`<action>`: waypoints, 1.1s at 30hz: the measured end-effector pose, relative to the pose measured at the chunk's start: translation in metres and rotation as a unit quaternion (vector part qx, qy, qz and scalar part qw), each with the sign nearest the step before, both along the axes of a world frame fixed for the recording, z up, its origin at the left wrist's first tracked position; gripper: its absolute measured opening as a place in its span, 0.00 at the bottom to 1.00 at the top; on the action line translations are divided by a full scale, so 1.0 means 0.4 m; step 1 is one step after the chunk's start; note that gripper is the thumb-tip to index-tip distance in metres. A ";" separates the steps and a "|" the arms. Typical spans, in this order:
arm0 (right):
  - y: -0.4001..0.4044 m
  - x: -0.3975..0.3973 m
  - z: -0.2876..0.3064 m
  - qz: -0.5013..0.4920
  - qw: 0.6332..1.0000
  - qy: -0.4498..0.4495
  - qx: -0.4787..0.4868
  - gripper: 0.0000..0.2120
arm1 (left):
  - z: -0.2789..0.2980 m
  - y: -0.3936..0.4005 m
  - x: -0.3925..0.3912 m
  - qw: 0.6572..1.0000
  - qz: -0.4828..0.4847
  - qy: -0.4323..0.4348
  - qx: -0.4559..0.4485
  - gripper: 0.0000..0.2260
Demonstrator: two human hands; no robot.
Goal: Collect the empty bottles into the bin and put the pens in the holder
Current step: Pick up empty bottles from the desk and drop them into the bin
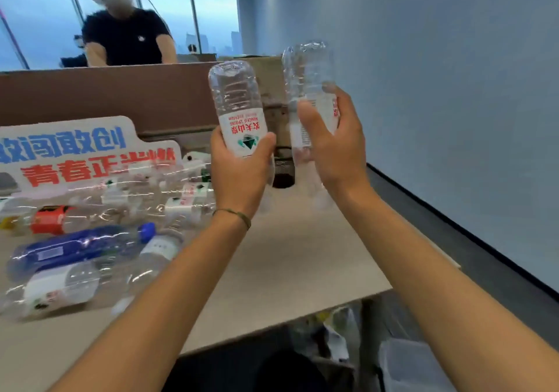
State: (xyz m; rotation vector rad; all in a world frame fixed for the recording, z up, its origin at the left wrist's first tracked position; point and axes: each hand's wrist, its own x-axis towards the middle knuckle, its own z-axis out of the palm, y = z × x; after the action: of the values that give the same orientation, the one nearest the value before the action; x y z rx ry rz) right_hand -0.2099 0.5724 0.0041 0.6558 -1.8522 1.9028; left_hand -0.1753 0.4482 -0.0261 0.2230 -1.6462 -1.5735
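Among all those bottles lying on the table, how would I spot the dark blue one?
Start at the big sign with blue and red characters standing at the table's left side. Bottles lie in a heap in front of it; the blue bottle lies on its side near the front. It alone has a dark blue body and blue cap; its neighbours are clear with white or red labels.

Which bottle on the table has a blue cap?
The dark blue bottle lying on its side at the left, blue cap pointing right; its neighbours are clear with white or red labels.
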 end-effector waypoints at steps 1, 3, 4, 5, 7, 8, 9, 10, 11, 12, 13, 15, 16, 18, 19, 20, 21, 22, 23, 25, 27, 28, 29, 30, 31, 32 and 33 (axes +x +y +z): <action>0.063 0.013 -0.007 -0.023 1.000 0.002 -0.001 0.24 | -0.009 0.056 0.006 1.000 -0.019 0.003 0.006 0.22; 0.183 0.034 -0.027 -0.070 0.998 0.001 -0.004 0.27 | -0.033 0.164 0.012 0.998 -0.054 0.006 0.019 0.24; 0.240 0.041 -0.041 -0.089 0.996 -0.003 -0.009 0.28 | -0.049 0.216 0.013 0.997 -0.071 0.002 0.021 0.24; 0.295 0.048 -0.058 -0.106 0.994 -0.011 -0.017 0.28 | -0.066 0.268 0.014 0.996 -0.091 -0.004 0.023 0.23; 0.404 0.061 -0.096 -0.130 0.990 -0.034 -0.044 0.27 | -0.107 0.368 0.011 0.990 -0.137 -0.016 0.027 0.21; 0.457 0.065 -0.120 -0.140 0.987 -0.049 -0.061 0.27 | -0.130 0.417 0.010 0.987 -0.159 -0.025 0.025 0.20; 0.508 0.072 -0.146 -0.156 0.983 -0.065 -0.072 0.27 | -0.156 0.464 0.009 0.983 -0.180 -0.039 0.022 0.20; 0.557 0.075 -0.177 -0.179 0.978 -0.080 -0.078 0.26 | -0.184 0.510 0.009 0.978 -0.202 -0.055 0.018 0.20; 0.604 0.076 -0.211 -0.205 0.971 -0.094 -0.079 0.25 | -0.217 0.554 0.007 0.972 -0.223 -0.071 0.016 0.20; 0.647 0.078 -0.246 -0.228 0.964 -0.108 -0.081 0.24 | -0.250 0.596 0.007 0.965 -0.245 -0.088 0.013 0.20; 0.688 0.079 -0.282 -0.245 0.957 -0.126 -0.090 0.24 | -0.287 0.635 0.008 0.958 -0.268 -0.106 0.010 0.20; 0.759 0.077 -0.358 -0.268 0.942 -0.169 -0.113 0.21 | -0.368 0.708 0.015 0.939 -0.314 -0.139 0.007 0.19; 0.792 0.076 -0.399 -0.277 0.934 -0.193 -0.121 0.19 | -0.415 0.740 0.020 0.929 -0.334 -0.160 0.007 0.18; 0.847 0.074 -0.487 -0.294 0.915 -0.240 -0.136 0.16 | -0.517 0.790 0.027 0.906 -0.365 -0.217 -0.001 0.19; 0.869 0.073 -0.532 -0.299 0.906 -0.263 -0.143 0.17 | -0.571 0.809 0.028 0.891 -0.375 -0.255 0.000 0.19; 0.889 0.070 -0.576 -0.303 0.897 -0.287 -0.148 0.18 | -0.623 0.824 0.025 0.876 -0.380 -0.297 0.006 0.20; 0.905 0.067 -0.618 -0.305 0.888 -0.309 -0.152 0.17 | -0.674 0.835 0.018 0.860 -0.378 -0.342 0.014 0.21; 0.919 0.065 -0.657 -0.307 0.879 -0.334 -0.149 0.16 | -0.723 0.842 0.007 0.845 -0.369 -0.386 0.022 0.20; 0.932 0.063 -0.695 -0.308 0.869 -0.362 -0.142 0.15 | -0.766 0.847 -0.006 0.834 -0.356 -0.421 0.032 0.20; 0.953 0.060 -0.767 -0.298 0.849 -0.418 -0.128 0.15 | -0.834 0.853 -0.036 0.818 -0.329 -0.469 0.053 0.22; 0.971 0.055 -0.832 -0.292 0.828 -0.465 -0.115 0.17 | -0.877 0.857 -0.067 0.799 -0.322 -0.505 0.056 0.27; 0.977 0.052 -0.860 -0.293 0.817 -0.484 -0.110 0.17 | -0.895 0.859 -0.081 0.789 -0.320 -0.521 0.050 0.29; 0.984 0.048 -0.888 -0.293 0.808 -0.500 -0.109 0.17 | -0.906 0.860 -0.094 0.782 -0.318 -0.534 0.042 0.30; 0.990 0.042 -0.914 -0.293 0.800 -0.512 -0.110 0.18 | -0.914 0.861 -0.106 0.777 -0.315 -0.543 0.037 0.31; 0.995 0.036 -0.940 -0.293 0.792 -0.524 -0.111 0.19 | -0.920 0.862 -0.117 0.775 -0.313 -0.548 0.031 0.32; 0.998 0.029 -0.964 -0.295 0.784 -0.535 -0.109 0.20 | -0.922 0.863 -0.126 0.773 -0.311 -0.552 0.030 0.32; 1.001 0.022 -0.984 -0.299 0.776 -0.546 -0.103 0.22 | -0.924 0.865 -0.134 0.773 -0.310 -0.553 0.029 0.32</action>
State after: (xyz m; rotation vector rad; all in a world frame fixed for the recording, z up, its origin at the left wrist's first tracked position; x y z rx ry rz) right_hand -0.2010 0.9726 -0.3895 -1.2675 -1.9357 2.0594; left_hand -0.2290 0.7941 -0.3956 0.8347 -2.7792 -2.1729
